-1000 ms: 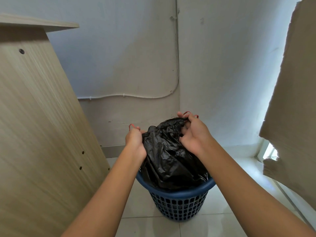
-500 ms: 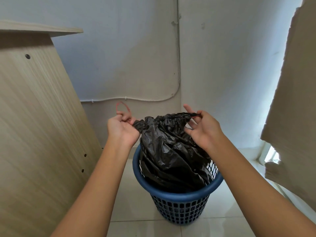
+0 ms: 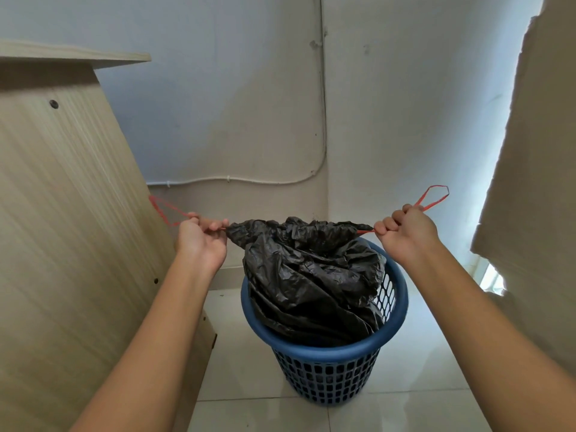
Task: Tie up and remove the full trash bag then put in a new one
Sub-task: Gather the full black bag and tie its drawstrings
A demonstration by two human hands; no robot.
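A black trash bag (image 3: 311, 275) sits in a blue perforated basket (image 3: 327, 369) on the tiled floor. The bag's mouth is gathered into a tight horizontal ridge above the basket. My left hand (image 3: 202, 238) grips the red drawstring (image 3: 162, 210) at the bag's left end, and a loop of it sticks out to the left. My right hand (image 3: 405, 232) grips the red drawstring at the right end, its loop (image 3: 434, 196) poking out up and to the right. Both strings are pulled taut, away from each other.
A light wooden cabinet side (image 3: 68, 229) stands close on the left. A torn cardboard sheet (image 3: 536, 182) hangs on the right. The basket stands in a wall corner, with a white cable (image 3: 233, 179) running along the wall behind it. Pale floor tiles (image 3: 243, 385) surround the basket.
My hands have moved apart sideways, drawing the red strings out of the hem. The bag's mouth has cinched from loosely bunched to tightly gathered.
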